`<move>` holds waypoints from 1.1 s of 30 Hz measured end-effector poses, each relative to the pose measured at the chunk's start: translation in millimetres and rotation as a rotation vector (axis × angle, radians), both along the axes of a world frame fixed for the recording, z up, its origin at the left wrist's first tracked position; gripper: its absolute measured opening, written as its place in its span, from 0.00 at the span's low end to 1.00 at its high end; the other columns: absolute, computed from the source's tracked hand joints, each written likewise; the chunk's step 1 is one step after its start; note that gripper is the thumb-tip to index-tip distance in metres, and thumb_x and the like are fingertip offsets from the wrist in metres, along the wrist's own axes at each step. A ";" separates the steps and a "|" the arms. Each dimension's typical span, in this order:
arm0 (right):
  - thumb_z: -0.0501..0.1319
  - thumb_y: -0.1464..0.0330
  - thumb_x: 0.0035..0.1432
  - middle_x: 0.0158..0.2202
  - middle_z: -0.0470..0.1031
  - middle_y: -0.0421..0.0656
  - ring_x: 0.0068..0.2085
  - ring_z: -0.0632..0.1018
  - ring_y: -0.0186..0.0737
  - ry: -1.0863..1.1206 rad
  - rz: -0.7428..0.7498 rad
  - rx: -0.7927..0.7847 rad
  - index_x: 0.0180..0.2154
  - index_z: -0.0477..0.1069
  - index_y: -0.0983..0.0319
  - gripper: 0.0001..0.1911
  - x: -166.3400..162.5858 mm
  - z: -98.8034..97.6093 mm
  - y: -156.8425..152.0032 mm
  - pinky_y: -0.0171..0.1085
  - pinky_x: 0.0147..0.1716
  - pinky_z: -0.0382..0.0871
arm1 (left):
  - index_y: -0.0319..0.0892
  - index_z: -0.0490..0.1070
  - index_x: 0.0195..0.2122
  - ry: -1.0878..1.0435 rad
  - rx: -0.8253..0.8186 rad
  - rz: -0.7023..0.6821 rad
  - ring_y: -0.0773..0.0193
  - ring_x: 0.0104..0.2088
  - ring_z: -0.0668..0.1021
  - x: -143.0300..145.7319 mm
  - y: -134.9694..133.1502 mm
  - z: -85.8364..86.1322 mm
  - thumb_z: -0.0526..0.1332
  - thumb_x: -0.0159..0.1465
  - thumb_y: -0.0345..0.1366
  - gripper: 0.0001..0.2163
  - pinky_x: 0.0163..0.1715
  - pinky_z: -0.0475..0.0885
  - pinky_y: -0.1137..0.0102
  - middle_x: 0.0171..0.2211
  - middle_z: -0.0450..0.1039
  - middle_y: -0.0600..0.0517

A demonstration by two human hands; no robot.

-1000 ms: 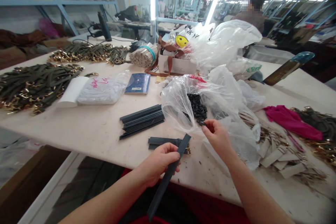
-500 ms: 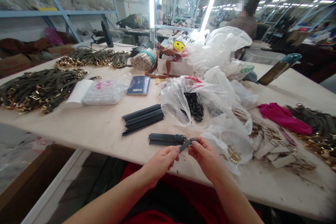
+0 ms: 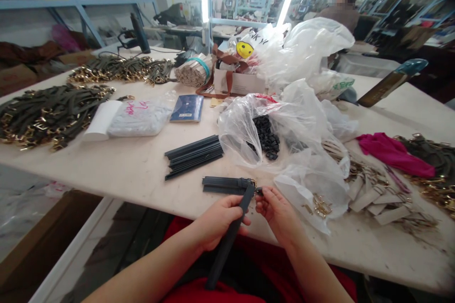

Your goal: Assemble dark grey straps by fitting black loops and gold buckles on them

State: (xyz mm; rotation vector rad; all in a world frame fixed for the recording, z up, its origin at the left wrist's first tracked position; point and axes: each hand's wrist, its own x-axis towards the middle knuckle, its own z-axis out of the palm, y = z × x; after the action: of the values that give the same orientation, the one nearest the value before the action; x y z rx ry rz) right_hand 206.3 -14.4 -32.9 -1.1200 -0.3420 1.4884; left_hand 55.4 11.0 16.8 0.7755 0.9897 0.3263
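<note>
On the pale table (image 3: pixel 142 163) lie dark strips (image 3: pixel 194 155) — blue frames (image 3: pixel 234 22) behind.

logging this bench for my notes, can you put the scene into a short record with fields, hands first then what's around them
Left hand: grips a dark strap, slanted
Right hand: pinches a small dark piece near the strap's upper end
Beyond hands: dark strips; clear bag with black bits inside
Far left: strap pile with gold hardware
Right side: beige straps, pink cloth
</note>
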 end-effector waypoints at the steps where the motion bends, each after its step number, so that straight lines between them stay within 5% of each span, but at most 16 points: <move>1: 0.68 0.64 0.44 0.23 0.75 0.38 0.21 0.71 0.28 0.007 -0.007 -0.017 0.29 0.71 0.62 0.10 0.6 -0.9 0.3 0.27 0.21 0.66 | 0.38 0.68 0.40 0.002 -0.008 0.001 0.74 0.20 0.70 -0.2 0.4 -1.6 0.50 0.54 0.24 0.14 0.21 0.66 0.79 0.25 0.67 0.54; 6: 0.70 0.67 0.40 0.27 0.77 0.39 0.29 0.76 0.31 0.113 -0.034 -0.047 0.28 0.71 0.61 0.11 -1.8 1.0 -0.3 0.29 0.29 0.70 | 0.39 0.67 0.38 0.010 0.131 -0.011 0.76 0.19 0.67 -3.6 3.9 -15.4 0.52 0.57 0.33 0.09 0.16 0.61 0.80 0.30 0.68 0.54; 11: 0.69 0.65 0.43 0.26 0.75 0.36 0.29 0.74 0.30 0.107 -0.037 -0.014 0.28 0.71 0.60 0.09 -10.6 6.4 -2.9 0.28 0.28 0.68 | 0.39 0.65 0.28 0.164 0.434 -0.047 0.74 0.16 0.65 -6.1 9.1 -25.2 0.53 0.58 0.42 0.11 0.17 0.59 0.78 0.21 0.66 0.56; 19: 0.66 0.61 0.45 0.29 0.73 0.39 0.30 0.71 0.35 -0.421 0.117 0.112 0.35 0.73 0.59 0.13 -4.8 6.4 -13.9 0.36 0.33 0.65 | 0.39 0.66 0.23 0.352 0.773 -0.270 0.70 0.20 0.65 -18.6 6.5 -19.2 0.52 0.59 0.38 0.11 0.21 0.56 0.76 0.18 0.63 0.58; 23: 0.66 0.62 0.46 0.26 0.71 0.38 0.28 0.70 0.35 -0.413 0.169 0.126 0.33 0.72 0.60 0.12 -2.6 10.3 -18.5 0.36 0.32 0.64 | 0.40 0.66 0.23 0.340 0.744 -0.279 0.70 0.19 0.65 -15.5 1.1 -12.4 0.50 0.60 0.38 0.12 0.20 0.58 0.76 0.17 0.63 0.58; 30: 0.66 0.64 0.45 0.27 0.69 0.37 0.26 0.67 0.32 -0.138 0.031 0.142 0.32 0.71 0.60 0.10 -21.1 3.9 -25.9 0.34 0.30 0.63 | 0.39 0.65 0.29 0.272 0.756 -0.173 0.69 0.21 0.70 -5.9 -13.2 -12.4 0.48 0.63 0.41 0.13 0.24 0.63 0.75 0.19 0.66 0.56; 33: 0.65 0.65 0.47 0.28 0.70 0.38 0.28 0.67 0.33 -0.161 -0.030 0.156 0.31 0.71 0.61 0.09 -21.9 3.7 -27.5 0.34 0.31 0.63 | 0.39 0.62 0.43 0.174 0.602 -0.218 0.68 0.21 0.71 -6.5 -15.0 -15.5 0.49 0.62 0.42 0.13 0.24 0.65 0.73 0.23 0.67 0.55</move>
State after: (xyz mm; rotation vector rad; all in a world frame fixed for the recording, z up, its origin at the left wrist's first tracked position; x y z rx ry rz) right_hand 184.4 -41.9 -29.2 -1.1165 -0.5413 1.3247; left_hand 48.9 -4.0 1.3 1.4674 0.9650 0.3764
